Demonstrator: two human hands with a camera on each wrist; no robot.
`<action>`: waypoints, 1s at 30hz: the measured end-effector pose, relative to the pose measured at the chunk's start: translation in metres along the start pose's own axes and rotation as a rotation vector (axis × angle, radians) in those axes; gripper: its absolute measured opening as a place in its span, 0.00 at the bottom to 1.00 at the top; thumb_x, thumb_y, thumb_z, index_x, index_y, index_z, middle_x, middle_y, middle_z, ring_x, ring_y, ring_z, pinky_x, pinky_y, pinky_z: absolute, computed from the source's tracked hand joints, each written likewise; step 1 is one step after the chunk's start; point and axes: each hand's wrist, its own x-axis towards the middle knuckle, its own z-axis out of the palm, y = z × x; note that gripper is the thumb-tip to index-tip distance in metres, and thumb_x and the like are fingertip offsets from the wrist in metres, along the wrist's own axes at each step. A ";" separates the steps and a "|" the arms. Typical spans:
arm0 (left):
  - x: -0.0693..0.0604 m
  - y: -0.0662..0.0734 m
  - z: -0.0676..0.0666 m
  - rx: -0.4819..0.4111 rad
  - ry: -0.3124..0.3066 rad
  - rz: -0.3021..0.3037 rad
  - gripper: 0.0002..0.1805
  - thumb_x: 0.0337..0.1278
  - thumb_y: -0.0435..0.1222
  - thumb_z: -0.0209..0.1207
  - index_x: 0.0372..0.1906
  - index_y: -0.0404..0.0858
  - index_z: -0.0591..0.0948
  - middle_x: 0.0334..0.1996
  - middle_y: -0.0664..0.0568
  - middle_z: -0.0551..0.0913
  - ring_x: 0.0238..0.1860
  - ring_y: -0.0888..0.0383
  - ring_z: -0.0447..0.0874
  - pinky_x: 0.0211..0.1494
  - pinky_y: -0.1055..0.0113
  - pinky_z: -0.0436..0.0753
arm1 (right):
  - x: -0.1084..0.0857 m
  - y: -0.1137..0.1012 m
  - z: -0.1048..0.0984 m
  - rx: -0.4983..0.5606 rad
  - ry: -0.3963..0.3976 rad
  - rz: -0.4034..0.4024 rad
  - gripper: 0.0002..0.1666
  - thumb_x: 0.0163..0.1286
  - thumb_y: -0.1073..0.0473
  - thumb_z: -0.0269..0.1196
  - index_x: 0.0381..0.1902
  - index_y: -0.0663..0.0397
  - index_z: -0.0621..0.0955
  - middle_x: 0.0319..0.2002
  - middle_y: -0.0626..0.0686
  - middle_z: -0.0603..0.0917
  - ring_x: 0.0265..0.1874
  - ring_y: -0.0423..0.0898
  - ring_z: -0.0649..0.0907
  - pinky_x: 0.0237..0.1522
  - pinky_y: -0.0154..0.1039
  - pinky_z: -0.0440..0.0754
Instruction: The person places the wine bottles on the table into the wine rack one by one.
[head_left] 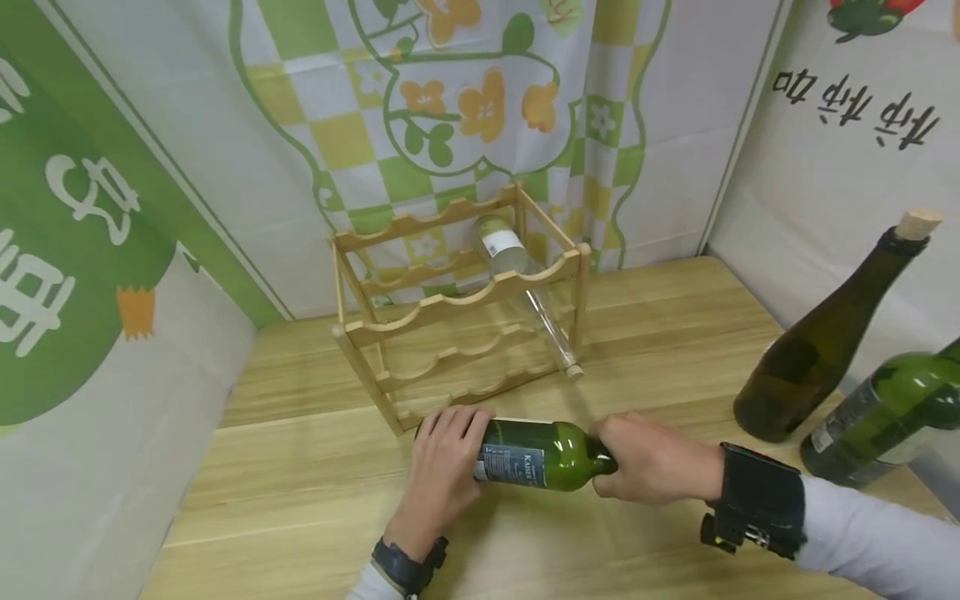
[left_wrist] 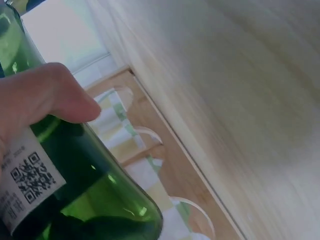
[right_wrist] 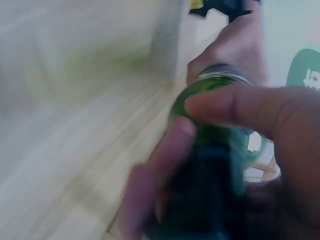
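Observation:
A green wine bottle (head_left: 566, 454) with a dark label lies sideways between my two hands, above the table in front of the rack. My left hand (head_left: 450, 458) grips it near its base; the thumb bends over the glass beside a QR-code label (left_wrist: 32, 180) in the left wrist view. Around the neck curls my right hand (head_left: 652, 458), which hides the bottle's mouth. Just behind stands a wooden wine rack (head_left: 442, 312). A clear corked bottle (head_left: 517, 258) rests on the rack's top level at the right, neck tilted toward me.
On the right side of the table (head_left: 300, 483) stand a tall dark corked bottle (head_left: 813, 367) and another green bottle (head_left: 885, 417). Behind the rack hangs a patterned curtain (head_left: 472, 100). White panels enclose the table left and right.

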 end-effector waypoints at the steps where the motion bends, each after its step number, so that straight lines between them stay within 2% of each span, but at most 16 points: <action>1: 0.000 -0.003 0.000 -0.010 0.001 0.011 0.50 0.13 0.33 0.86 0.60 0.42 0.81 0.52 0.50 0.87 0.54 0.49 0.85 0.62 0.51 0.82 | 0.000 -0.001 -0.002 0.049 -0.048 -0.017 0.10 0.60 0.58 0.74 0.33 0.51 0.81 0.23 0.45 0.80 0.19 0.39 0.77 0.20 0.34 0.73; 4: -0.001 -0.010 0.001 -0.038 -0.003 0.052 0.51 0.11 0.33 0.86 0.59 0.43 0.80 0.52 0.52 0.87 0.55 0.50 0.85 0.63 0.51 0.82 | 0.000 -0.001 -0.008 0.216 -0.209 -0.049 0.07 0.66 0.58 0.71 0.33 0.52 0.83 0.25 0.47 0.83 0.22 0.40 0.82 0.23 0.33 0.77; 8: -0.003 -0.017 0.000 -0.082 -0.029 0.099 0.52 0.08 0.32 0.85 0.58 0.45 0.80 0.53 0.54 0.87 0.55 0.52 0.85 0.65 0.51 0.81 | 0.001 0.001 -0.009 0.488 -0.429 0.004 0.08 0.72 0.58 0.67 0.38 0.59 0.85 0.29 0.55 0.89 0.26 0.44 0.88 0.30 0.35 0.86; 11: -0.004 -0.022 -0.001 -0.112 -0.051 0.128 0.53 0.06 0.31 0.85 0.59 0.47 0.80 0.55 0.55 0.86 0.55 0.54 0.85 0.67 0.50 0.80 | -0.001 0.004 -0.001 0.656 -0.545 0.073 0.11 0.74 0.57 0.65 0.40 0.63 0.83 0.30 0.57 0.90 0.25 0.42 0.88 0.30 0.34 0.88; 15: -0.004 -0.027 -0.001 -0.152 -0.071 0.167 0.53 0.08 0.34 0.87 0.60 0.48 0.80 0.55 0.55 0.87 0.57 0.54 0.85 0.68 0.48 0.80 | -0.010 0.009 0.019 0.865 -0.651 0.104 0.14 0.75 0.56 0.62 0.46 0.65 0.80 0.27 0.50 0.88 0.21 0.35 0.86 0.25 0.28 0.84; 18: -0.002 -0.030 0.000 -0.180 -0.062 0.209 0.54 0.08 0.38 0.89 0.60 0.47 0.80 0.55 0.55 0.87 0.58 0.54 0.85 0.70 0.48 0.80 | -0.019 0.007 0.037 0.970 -0.668 0.090 0.11 0.75 0.56 0.60 0.41 0.60 0.81 0.23 0.43 0.85 0.18 0.31 0.81 0.23 0.26 0.81; 20: 0.000 -0.032 0.001 -0.198 -0.050 0.251 0.54 0.07 0.40 0.89 0.60 0.46 0.80 0.56 0.55 0.87 0.59 0.54 0.85 0.70 0.48 0.80 | -0.024 0.004 0.047 1.019 -0.658 0.103 0.10 0.75 0.56 0.58 0.34 0.53 0.80 0.20 0.39 0.81 0.17 0.29 0.77 0.23 0.24 0.77; 21: 0.001 -0.033 0.001 -0.204 -0.046 0.272 0.54 0.07 0.40 0.90 0.60 0.46 0.80 0.56 0.55 0.87 0.59 0.54 0.85 0.71 0.49 0.79 | -0.026 0.002 0.052 1.028 -0.634 0.108 0.12 0.75 0.55 0.57 0.29 0.50 0.79 0.19 0.38 0.79 0.16 0.29 0.74 0.22 0.23 0.74; 23: 0.003 -0.033 0.001 -0.211 -0.045 0.310 0.54 0.07 0.41 0.90 0.60 0.46 0.80 0.55 0.56 0.87 0.60 0.55 0.84 0.72 0.51 0.78 | -0.030 -0.002 0.060 1.046 -0.592 0.136 0.13 0.75 0.55 0.55 0.27 0.47 0.76 0.18 0.37 0.74 0.16 0.30 0.69 0.22 0.23 0.69; 26: 0.006 -0.033 0.001 -0.217 -0.058 0.353 0.54 0.07 0.40 0.89 0.60 0.46 0.80 0.55 0.57 0.86 0.60 0.55 0.84 0.74 0.52 0.77 | -0.035 -0.007 0.071 1.067 -0.520 0.176 0.13 0.76 0.54 0.54 0.30 0.49 0.78 0.18 0.37 0.72 0.15 0.30 0.68 0.21 0.22 0.67; 30: 0.007 -0.032 0.000 -0.211 -0.083 0.380 0.55 0.07 0.37 0.88 0.61 0.47 0.80 0.56 0.56 0.85 0.61 0.56 0.83 0.77 0.51 0.74 | -0.038 -0.014 0.085 1.033 -0.404 0.205 0.13 0.74 0.54 0.56 0.37 0.56 0.83 0.21 0.40 0.78 0.20 0.31 0.75 0.24 0.23 0.73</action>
